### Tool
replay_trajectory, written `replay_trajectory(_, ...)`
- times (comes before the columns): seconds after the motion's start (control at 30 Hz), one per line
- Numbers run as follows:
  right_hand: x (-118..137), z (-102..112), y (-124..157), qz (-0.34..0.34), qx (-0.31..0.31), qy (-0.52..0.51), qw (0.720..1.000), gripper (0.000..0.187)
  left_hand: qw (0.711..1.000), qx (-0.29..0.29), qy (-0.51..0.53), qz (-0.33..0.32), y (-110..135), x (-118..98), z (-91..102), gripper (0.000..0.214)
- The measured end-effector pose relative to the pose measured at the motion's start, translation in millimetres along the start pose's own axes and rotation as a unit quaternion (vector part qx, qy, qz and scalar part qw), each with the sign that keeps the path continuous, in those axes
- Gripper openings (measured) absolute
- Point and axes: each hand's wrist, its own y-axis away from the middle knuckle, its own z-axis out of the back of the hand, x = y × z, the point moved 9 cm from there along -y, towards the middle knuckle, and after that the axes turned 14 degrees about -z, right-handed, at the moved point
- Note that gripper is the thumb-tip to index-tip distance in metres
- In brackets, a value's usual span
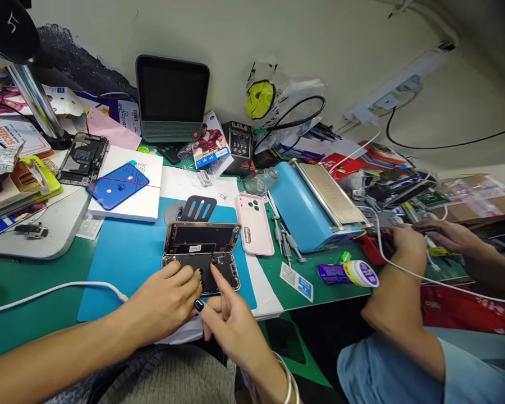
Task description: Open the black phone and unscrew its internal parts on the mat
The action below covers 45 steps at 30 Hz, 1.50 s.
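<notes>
An opened smartphone lies on a blue mat, its screen half raised and leaning on a black slotted stand. My left hand rests over the left part of the phone body with its fingers curled and bunched together; what they pinch, if anything, is hidden. From the right, my right hand reaches in with the index finger stretched onto the exposed inside of the phone. Its dark-nailed thumb is held apart, near my left fingertips, and the other fingers are bent under. A pink phone case lies right of the phone.
Several screwdrivers, a blue machine and a purple bottle stand or lie to the right. A white box bears a blue phone at left. A co-worker's hands handle things at far right. A white cable crosses the left side.
</notes>
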Motion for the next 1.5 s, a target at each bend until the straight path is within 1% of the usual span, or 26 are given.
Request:
replay_trajectory(0.1,0,-5,0,-0.019,0.029,-0.086,0.996,0.112,1.0,-0.001,-0.004,0.0,0,0,-0.7,0.026)
replay_trajectory(0.17,1,-3,2,-0.024,0.026,-0.129,0.991,0.113,1.0,-0.002,-0.006,-0.001,0,-1,-1.4,0.024)
replay_trajectory(0.3,2,6,4,-0.031,0.012,-0.205,0.978,0.109,1.0,0.004,-0.008,-0.002,0,-1,-2.7,0.025)
replay_trajectory(0.47,-3,12,5,-0.042,0.009,-0.258,0.965,0.1,1.0,0.013,-0.004,-0.002,-1,0,-2.6,0.035)
replay_trajectory(0.63,-7,13,2,-0.053,0.023,-0.288,0.956,0.091,1.0,0.012,0.001,-0.002,0,0,-3.3,0.037)
replay_trajectory(0.73,-7,12,2,-0.046,0.014,-0.26,0.964,0.093,1.0,0.012,0.001,0.0,0,0,-4.6,0.034)
replay_trajectory(0.83,-6,8,2,-0.023,-0.01,-0.185,0.982,0.094,1.0,0.009,-0.001,0.0,0,0,-4.6,0.027)
replay_trajectory(0.93,-7,6,1,-0.006,-0.038,-0.099,0.994,0.094,1.0,0.007,-0.004,-0.003,-1,-1,-3.4,0.021)
replay_trajectory(1.07,-10,8,0,0.001,-0.08,0.024,0.997,0.09,1.0,0.004,-0.005,-0.004,-1,-1,-1.4,0.019)
replay_trajectory(1.13,-9,7,1,0.002,-0.078,0.053,0.996,0.09,1.0,0.003,-0.004,-0.004,0,-2,-1.2,0.017)
replay_trajectory(1.17,-8,4,2,-0.001,-0.066,0.049,0.997,0.092,1.0,0.003,-0.005,-0.003,0,-2,-1.4,0.016)
replay_trajectory(1.23,-7,-2,3,-0.015,-0.029,0.008,0.999,0.099,1.0,0.003,-0.005,-0.002,0,-2,-2.7,0.016)
replay_trajectory(1.33,-5,-8,6,-0.036,0.013,-0.088,0.995,0.106,1.0,0.002,-0.006,0.0,1,-3,-5.3,0.019)
replay_trajectory(1.4,-4,-6,7,-0.043,0.019,-0.147,0.988,0.108,1.0,0.003,-0.005,0.002,1,-2,-6.4,0.021)
replay_trajectory(1.5,-5,0,7,-0.056,0.021,-0.214,0.975,0.106,1.0,0.005,0.001,0.006,0,-2,-6.3,0.022)
